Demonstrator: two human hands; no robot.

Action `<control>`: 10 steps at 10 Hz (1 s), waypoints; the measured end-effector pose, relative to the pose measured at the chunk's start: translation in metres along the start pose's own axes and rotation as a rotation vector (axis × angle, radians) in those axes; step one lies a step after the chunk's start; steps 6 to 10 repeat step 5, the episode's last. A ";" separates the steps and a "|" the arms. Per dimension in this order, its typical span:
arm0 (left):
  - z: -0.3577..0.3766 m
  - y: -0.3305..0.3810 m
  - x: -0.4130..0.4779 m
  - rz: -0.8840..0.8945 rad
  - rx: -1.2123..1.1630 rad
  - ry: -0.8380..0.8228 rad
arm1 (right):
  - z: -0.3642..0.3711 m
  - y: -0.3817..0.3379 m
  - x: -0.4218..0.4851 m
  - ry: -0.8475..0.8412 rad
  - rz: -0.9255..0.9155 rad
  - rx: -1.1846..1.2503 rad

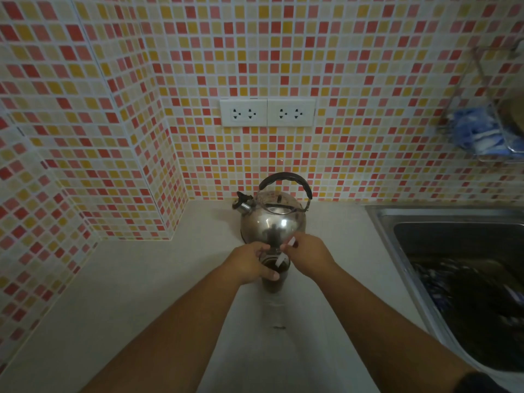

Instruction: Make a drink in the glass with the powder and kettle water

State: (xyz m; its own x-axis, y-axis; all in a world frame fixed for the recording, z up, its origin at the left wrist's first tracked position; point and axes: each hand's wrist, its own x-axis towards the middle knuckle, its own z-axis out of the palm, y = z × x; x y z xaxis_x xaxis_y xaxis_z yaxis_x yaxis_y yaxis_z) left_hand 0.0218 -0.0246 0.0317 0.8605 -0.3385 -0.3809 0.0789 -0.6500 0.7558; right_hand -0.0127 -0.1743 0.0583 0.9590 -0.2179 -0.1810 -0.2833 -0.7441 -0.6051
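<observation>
Left hand (253, 260) wraps around the glass (274, 275), fingers curled on its far side, thumb across the near wall, holding it upright on the countertop (141, 279). Right hand (307, 256) is closed in a pinch on a thin white stick-like utensil (285, 252), possibly a small spoon or stirrer; it angles down over the rim and its lower end sits inside the glass. Exact utensil type is too small to tell. Glass holds dark brown liquid, filled most of the way up. Both forearms reach in from the bottom edge and converge on the glass. Just behind the glass stands the steel kettle (273, 219), upright, black arched handle up, spout pointing left; whether it touches the glass, can't tell. Countertop is pale and plain. Right of it, a steel sink (397, 222) with dark items in the basin. Back wall is mosaic tile in red, pink and yellow, with two white double sockets (267, 112) above the kettle. Upper right, a wire rack (476, 80) on the wall holds something blue and white.
</observation>
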 end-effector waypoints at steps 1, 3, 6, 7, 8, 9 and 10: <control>0.000 0.000 0.000 -0.003 -0.011 -0.001 | 0.001 0.002 0.001 -0.030 0.044 0.032; 0.001 0.000 0.002 -0.010 -0.025 -0.001 | 0.001 0.004 0.001 -0.008 0.056 0.111; 0.001 0.000 -0.009 0.051 0.034 0.010 | 0.007 0.009 -0.001 0.095 0.074 0.213; 0.001 0.000 -0.009 0.051 0.034 0.010 | 0.007 0.009 -0.001 0.095 0.074 0.213; 0.001 0.000 -0.009 0.051 0.034 0.010 | 0.007 0.009 -0.001 0.095 0.074 0.213; 0.001 0.000 -0.009 0.051 0.034 0.010 | 0.007 0.009 -0.001 0.095 0.074 0.213; 0.001 0.000 -0.009 0.051 0.034 0.010 | 0.007 0.009 -0.001 0.095 0.074 0.213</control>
